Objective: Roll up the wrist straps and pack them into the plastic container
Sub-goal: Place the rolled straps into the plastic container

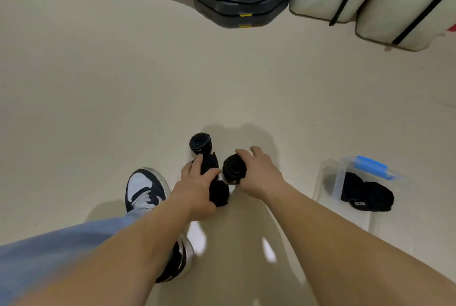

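My right hand (259, 172) is wrapped round one rolled wrist strap (233, 168). My left hand (197, 182) grips a second roll (208, 165) just beside it. A third roll (200, 143) stands on the floor beyond my left fingers. The plastic container (323, 189), partly filled, lies well off to the right of my right hand. If either grip slackens on the way across, I'd expect a roll to spring open. The left roll looks the likelier one.
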